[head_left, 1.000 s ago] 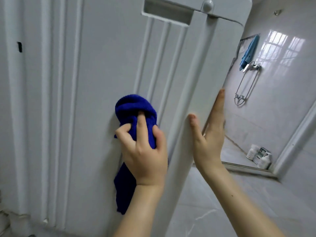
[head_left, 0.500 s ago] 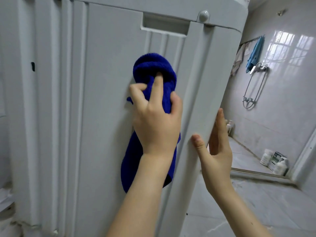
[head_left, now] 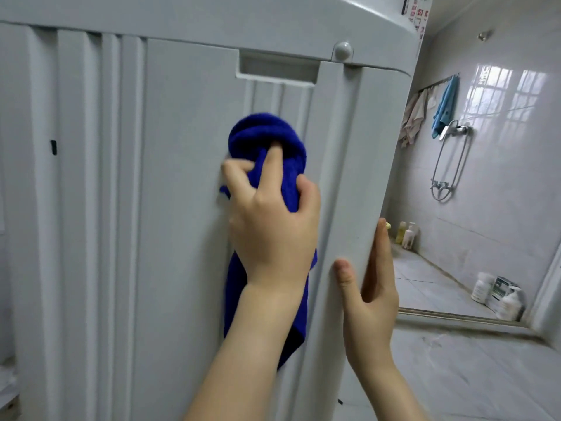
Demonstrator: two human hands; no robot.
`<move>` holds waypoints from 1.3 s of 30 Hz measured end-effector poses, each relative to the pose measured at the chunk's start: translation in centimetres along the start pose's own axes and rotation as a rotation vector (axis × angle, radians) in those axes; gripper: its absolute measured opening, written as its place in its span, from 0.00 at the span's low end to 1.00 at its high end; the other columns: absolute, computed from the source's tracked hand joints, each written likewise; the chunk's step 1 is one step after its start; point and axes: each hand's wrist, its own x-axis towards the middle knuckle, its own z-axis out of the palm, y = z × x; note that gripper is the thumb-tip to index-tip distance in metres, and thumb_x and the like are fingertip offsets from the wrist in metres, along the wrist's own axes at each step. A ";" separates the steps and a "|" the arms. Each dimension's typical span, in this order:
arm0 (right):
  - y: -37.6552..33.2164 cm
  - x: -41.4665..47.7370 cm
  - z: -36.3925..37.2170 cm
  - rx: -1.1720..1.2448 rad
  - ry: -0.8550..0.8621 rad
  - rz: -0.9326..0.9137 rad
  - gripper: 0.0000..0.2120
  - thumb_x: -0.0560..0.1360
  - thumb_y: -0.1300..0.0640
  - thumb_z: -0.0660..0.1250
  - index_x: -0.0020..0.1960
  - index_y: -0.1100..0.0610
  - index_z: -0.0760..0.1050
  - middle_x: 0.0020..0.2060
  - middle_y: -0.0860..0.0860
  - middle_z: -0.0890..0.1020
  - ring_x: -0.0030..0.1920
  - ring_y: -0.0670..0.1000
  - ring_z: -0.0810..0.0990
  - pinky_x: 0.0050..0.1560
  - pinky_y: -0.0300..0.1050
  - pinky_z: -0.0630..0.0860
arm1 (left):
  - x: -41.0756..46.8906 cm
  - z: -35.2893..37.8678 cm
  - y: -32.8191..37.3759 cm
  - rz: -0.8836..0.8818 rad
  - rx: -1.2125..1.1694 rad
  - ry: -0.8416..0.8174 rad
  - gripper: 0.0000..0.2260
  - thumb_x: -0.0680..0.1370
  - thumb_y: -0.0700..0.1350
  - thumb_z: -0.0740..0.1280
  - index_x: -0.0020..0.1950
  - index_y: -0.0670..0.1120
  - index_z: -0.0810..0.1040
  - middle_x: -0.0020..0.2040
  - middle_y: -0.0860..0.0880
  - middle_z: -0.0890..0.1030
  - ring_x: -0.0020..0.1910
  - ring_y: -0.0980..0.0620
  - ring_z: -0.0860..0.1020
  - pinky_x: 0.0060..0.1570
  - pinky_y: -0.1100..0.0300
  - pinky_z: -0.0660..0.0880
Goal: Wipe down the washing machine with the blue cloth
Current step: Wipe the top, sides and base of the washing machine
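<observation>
The left grip (head_left: 273, 232) (the person's left hand) is clenched around the blue cloth (head_left: 267, 135), thumb and fingers curled into the bunched fabric and one finger stretched up over it. The cloth is pressed against the pale grey side panel of the washing machine (head_left: 182, 177), on the ribbed strip just below the recessed handle (head_left: 277, 68). Its loose tail hangs down the panel behind the wrist and forearm. The picture is slightly blurred around this hand.

The right grip (head_left: 370, 302) grasps nothing. It lies flat against the machine's corner edge with its thumb on the near face and its straight fingers on the adjoining face.

A round cap (head_left: 343, 51) sits near the top corner of the panel, just right of the handle. Beyond the machine, a tiled bathroom shows a light blue towel (head_left: 444, 107) on a wall rail, a shower fitting (head_left: 449, 165) below it, and bottles (head_left: 406, 233) standing on the floor (head_left: 455, 375) by the wall.
</observation>
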 end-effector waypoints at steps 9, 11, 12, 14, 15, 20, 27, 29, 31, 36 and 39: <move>0.4 -0.6 -0.9 0.037 -0.019 0.024 0.33 0.76 0.60 0.70 0.76 0.43 0.64 0.75 0.37 0.69 0.76 0.43 0.67 0.77 0.52 0.66 | -8.4 -0.6 -2.3 0.241 0.107 -0.226 0.15 0.74 0.48 0.67 0.60 0.47 0.81 0.52 0.44 0.71 0.47 0.49 0.71 0.35 0.58 0.74; 0.6 -1.3 -1.5 0.062 -0.058 0.080 0.33 0.76 0.60 0.70 0.78 0.44 0.63 0.76 0.40 0.70 0.76 0.44 0.68 0.76 0.55 0.66 | -10.0 -0.8 -2.4 0.176 0.082 -0.239 0.15 0.73 0.48 0.68 0.58 0.47 0.82 0.51 0.45 0.70 0.46 0.51 0.70 0.33 0.60 0.72; 0.7 -1.5 -1.8 0.065 -0.085 0.095 0.33 0.77 0.59 0.69 0.78 0.44 0.62 0.76 0.39 0.69 0.76 0.43 0.67 0.77 0.53 0.66 | -9.5 -0.6 -2.0 0.154 0.065 -0.227 0.15 0.73 0.48 0.67 0.58 0.47 0.81 0.51 0.44 0.71 0.45 0.52 0.70 0.33 0.62 0.69; 0.7 -1.9 -2.3 0.076 -0.128 0.117 0.31 0.78 0.57 0.69 0.77 0.43 0.62 0.74 0.32 0.69 0.75 0.38 0.66 0.76 0.43 0.66 | -6.8 -0.1 -0.6 0.177 0.046 -0.191 0.16 0.73 0.48 0.66 0.59 0.46 0.81 0.51 0.42 0.73 0.43 0.52 0.71 0.35 0.63 0.66; 0.5 -2.0 -2.5 0.085 -0.135 0.129 0.30 0.79 0.57 0.70 0.76 0.42 0.62 0.72 0.29 0.69 0.74 0.35 0.66 0.74 0.38 0.66 | -5.1 0.2 0.3 0.212 0.046 -0.172 0.16 0.74 0.48 0.66 0.59 0.46 0.81 0.51 0.42 0.74 0.43 0.52 0.72 0.35 0.63 0.65; 0.5 -1.8 -3.2 0.115 -0.165 0.150 0.29 0.79 0.62 0.66 0.78 0.50 0.62 0.75 0.38 0.70 0.76 0.40 0.66 0.76 0.41 0.66 | -2.1 1.1 1.4 0.370 0.051 -0.188 0.15 0.74 0.48 0.66 0.60 0.49 0.81 0.51 0.43 0.76 0.41 0.53 0.70 0.36 0.64 0.65; 1.4 -1.9 -3.8 0.207 -0.172 0.198 0.29 0.78 0.65 0.60 0.77 0.50 0.63 0.77 0.46 0.69 0.77 0.45 0.65 0.79 0.52 0.62 | -15.4 -0.6 -3.3 0.046 0.017 -0.187 0.14 0.71 0.44 0.71 0.57 0.47 0.81 0.49 0.43 0.72 0.43 0.48 0.75 0.38 0.59 0.74; 1.8 -2.3 -3.9 0.205 -0.173 0.216 0.29 0.77 0.65 0.58 0.77 0.51 0.63 0.78 0.47 0.68 0.78 0.45 0.64 0.80 0.55 0.59 | -19.6 -1.5 -4.8 -0.049 0.020 -0.200 0.13 0.71 0.43 0.70 0.54 0.44 0.82 0.49 0.45 0.70 0.40 0.50 0.72 0.34 0.58 0.74; 2.0 -2.7 -3.9 0.194 -0.183 0.226 0.30 0.77 0.66 0.58 0.77 0.50 0.61 0.78 0.47 0.66 0.79 0.46 0.63 0.81 0.56 0.58 | -21.4 -2.1 -5.7 -0.095 0.015 -0.221 0.12 0.71 0.43 0.69 0.52 0.41 0.83 0.48 0.45 0.69 0.41 0.53 0.69 0.33 0.59 0.72; 2.5 -3.6 -4.0 0.159 -0.196 0.200 0.30 0.80 0.67 0.59 0.79 0.52 0.58 0.80 0.49 0.64 0.79 0.46 0.62 0.80 0.56 0.59 | -16.9 -1.9 -4.4 -0.041 0.014 -0.146 0.13 0.71 0.41 0.71 0.54 0.43 0.83 0.47 0.42 0.71 0.42 0.57 0.66 0.36 0.67 0.68; 2.7 -3.7 -4.1 0.140 -0.194 0.191 0.28 0.81 0.66 0.60 0.79 0.53 0.58 0.80 0.50 0.64 0.79 0.47 0.62 0.80 0.57 0.59 | -13.8 -0.9 -3.5 0.033 0.005 -0.103 0.13 0.72 0.42 0.70 0.56 0.43 0.82 0.47 0.40 0.72 0.43 0.52 0.71 0.38 0.67 0.71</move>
